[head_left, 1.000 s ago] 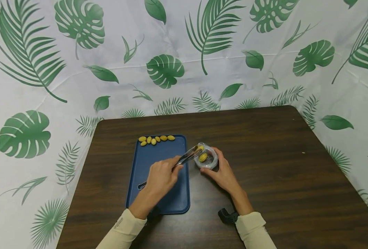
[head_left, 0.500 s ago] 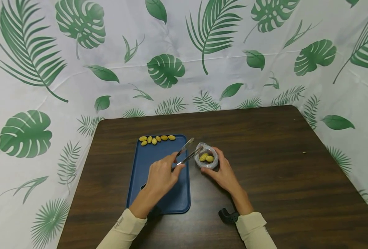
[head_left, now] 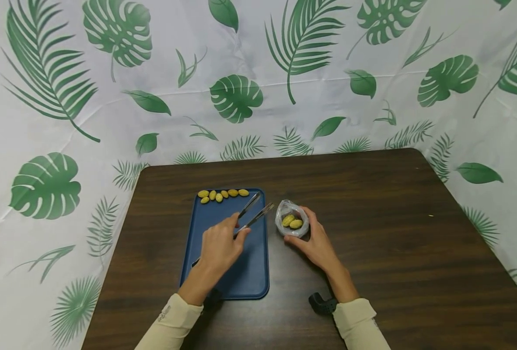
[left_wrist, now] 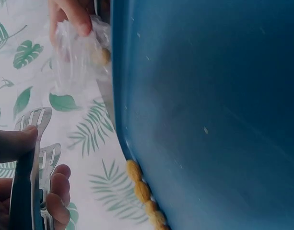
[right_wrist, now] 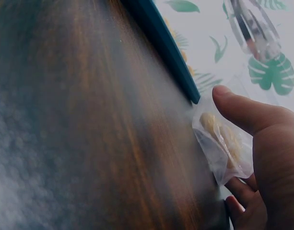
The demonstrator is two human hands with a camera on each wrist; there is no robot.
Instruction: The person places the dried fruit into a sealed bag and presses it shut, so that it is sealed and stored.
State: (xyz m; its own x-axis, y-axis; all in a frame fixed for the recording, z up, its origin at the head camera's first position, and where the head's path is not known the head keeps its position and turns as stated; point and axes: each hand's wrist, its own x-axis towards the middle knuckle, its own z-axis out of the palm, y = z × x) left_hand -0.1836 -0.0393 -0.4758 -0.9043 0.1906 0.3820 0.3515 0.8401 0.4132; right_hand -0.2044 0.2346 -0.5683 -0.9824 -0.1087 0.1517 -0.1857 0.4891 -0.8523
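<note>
In the head view my left hand (head_left: 218, 250) holds metal tongs (head_left: 263, 212) over the blue tray (head_left: 251, 272). The tongs' arms stand apart with nothing between them. My right hand (head_left: 314, 241) grips the near right side of a clear plastic bag (head_left: 279, 219), its mouth up, on the table just right of the tray. Inside lie several oval yellow-brown pieces (head_left: 295, 224), like nuts in their shells. More such pieces (head_left: 219, 198) line the tray's far left edge. In the right wrist view the thumb and fingers hold the bag (right_wrist: 218, 160) from either side.
The dark wooden table (head_left: 385, 243) extends to the right of the bag. Behind it hangs a white cloth (head_left: 175, 121) printed with green leaves. A black band (head_left: 321, 304) is at my right wrist. A small light crumb (head_left: 431, 215) lies far right.
The tongs have spread apart and let a yellow-brown piece drop into the bag. My left hand then moved them left, back over the tray. The right hand keeps its hold on the bag.
</note>
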